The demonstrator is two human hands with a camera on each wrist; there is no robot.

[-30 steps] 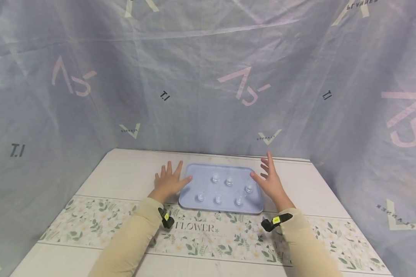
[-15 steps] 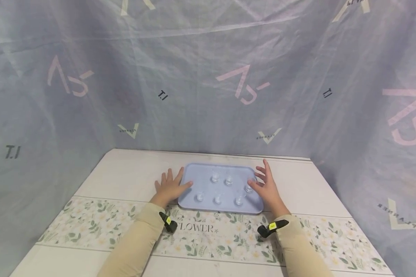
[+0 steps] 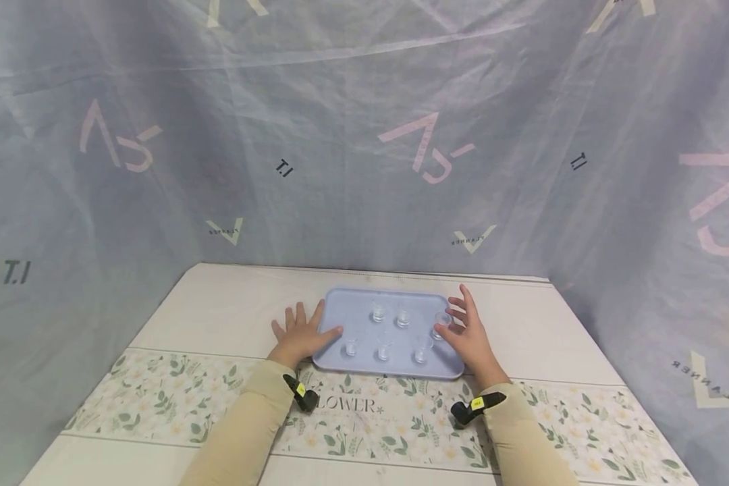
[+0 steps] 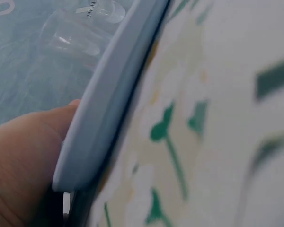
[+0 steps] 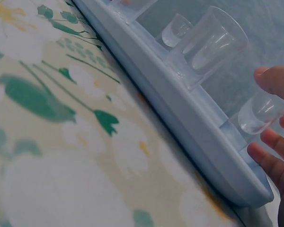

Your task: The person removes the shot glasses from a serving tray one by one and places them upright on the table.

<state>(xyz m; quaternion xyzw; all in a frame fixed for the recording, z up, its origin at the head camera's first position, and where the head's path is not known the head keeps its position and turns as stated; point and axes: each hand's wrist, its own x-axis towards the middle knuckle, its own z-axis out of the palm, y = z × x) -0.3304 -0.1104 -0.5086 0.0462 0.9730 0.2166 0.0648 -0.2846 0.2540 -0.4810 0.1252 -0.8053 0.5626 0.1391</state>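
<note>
A pale blue rectangular tray [image 3: 347,307] bears several small clear shot glasses, standing upright in two loose rows. My left hand [image 3: 300,337] lies at the tray's left end, fingers spread on the table side and thumb over the rim; the left wrist view shows the thumb [image 4: 61,116] behind the tray wall [image 4: 99,104]. At the right end, my right hand [image 3: 472,341] reaches around the rightmost shot glass [image 5: 258,116]. Its thumb and fingers stand on either side of that glass, with space showing between them and it.
Under the tray is a white table covering [image 3: 237,297] with a printed floral band [image 3: 158,391]. A grey-blue cloth [image 3: 328,135] with printed letters hangs behind the table and along both sides. Nearer glasses include a front-right one [image 3: 423,352] and a front-left one [image 3: 351,347].
My right hand has come left and down, its thumb and fingers closing in around the rightmost shot glass. My left hand has slid slightly nearer along the tray's left end.
</note>
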